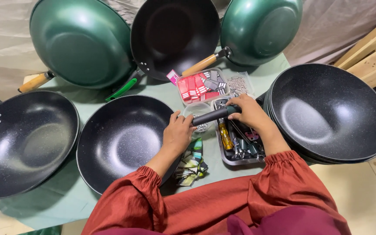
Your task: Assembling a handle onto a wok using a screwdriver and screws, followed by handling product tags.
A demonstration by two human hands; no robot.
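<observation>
The dark grey, rod-shaped pan handle (212, 115) lies nearly level between the two hands, above a small clear plastic tub (199, 114) and just off the rim of the black speckled non-stick wok (120, 139) that sits in front of the person. The right hand (249, 112) has its grip wrapped around the far end of the handle; the left hand (178, 132) pinches the near end, where it meets the wok's edge, fingers curled closed.

The likeliest trouble, as I judge it, is at that joint: whether the handle is yet fixed to the wok cannot be told, and if it is only resting there, a twist from either hand could let it slide off and drop into the tub or the shallow steel tray of tools (239, 146) beneath the right wrist. The tray holds a yellow-handled screwdriver (225, 135) and other small tools, close enough that the forearm could knock them.

A flat clear box of red and striped tags (202, 85) and a bag of small metal fittings (239, 85) lie just beyond; a sweep of the handle could scatter them over the pale green surface (62, 196). The stack of black woks (329, 114) at the right nearly touches the right hand, so a jolt there might shift the pile.
</observation>
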